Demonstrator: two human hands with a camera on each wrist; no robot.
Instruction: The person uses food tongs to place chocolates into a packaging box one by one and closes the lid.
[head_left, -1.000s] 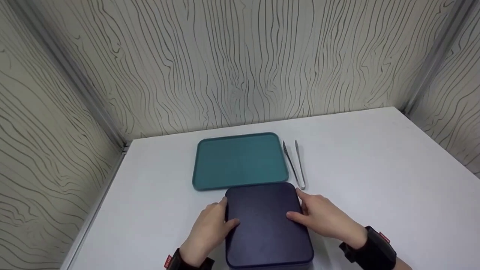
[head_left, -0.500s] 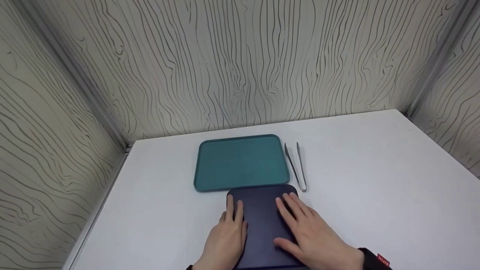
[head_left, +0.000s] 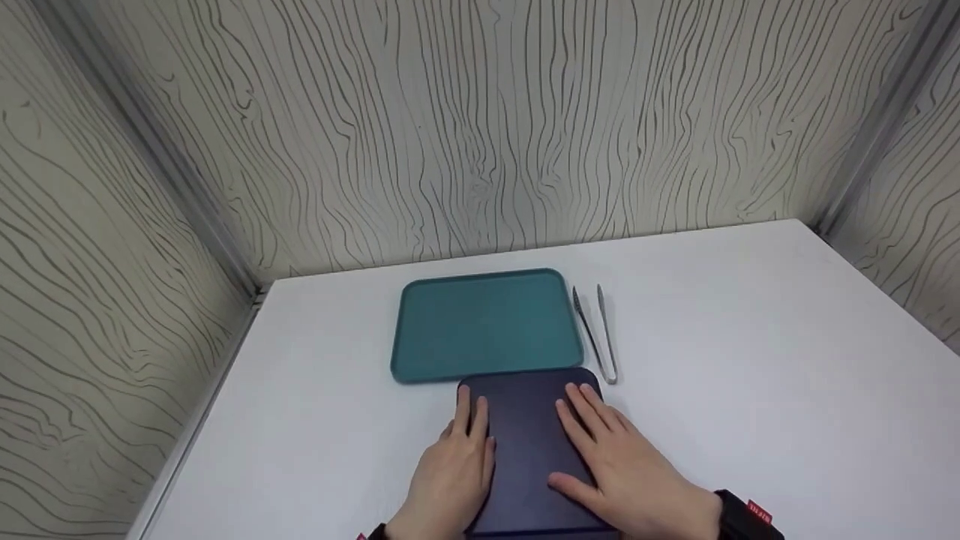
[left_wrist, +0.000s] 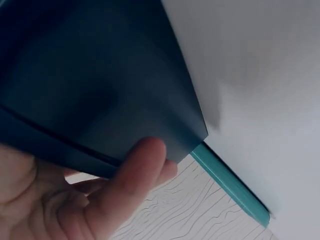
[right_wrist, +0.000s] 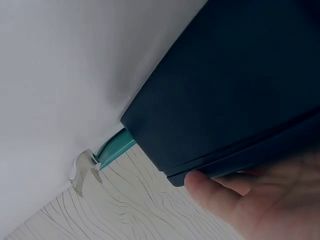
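A dark navy lidded box (head_left: pixel 521 450) stands at the front of the white table, its lid on; a seam runs below the lid's edge in both wrist views. My left hand (head_left: pixel 450 476) rests along the left part of the lid with straight fingers, and one fingertip (left_wrist: pixel 150 150) reaches over the lid's edge. On the right part of the lid lies my right hand (head_left: pixel 626 476), fingers spread and thumb out towards the middle; a fingertip (right_wrist: pixel 197 185) shows at the lid's edge. What the box holds is hidden.
Directly behind the box lies a shallow teal tray (head_left: pixel 487 330). Metal tongs (head_left: pixel 608 337) lie spread beside the tray's right edge, tips pointing to the back. Wood-grain panels (head_left: pixel 480 127) enclose the table at the back and sides.
Both hands have gone from gripping the lid's sides to lying on its top with straightened fingers. In the last half second they have hardly moved.
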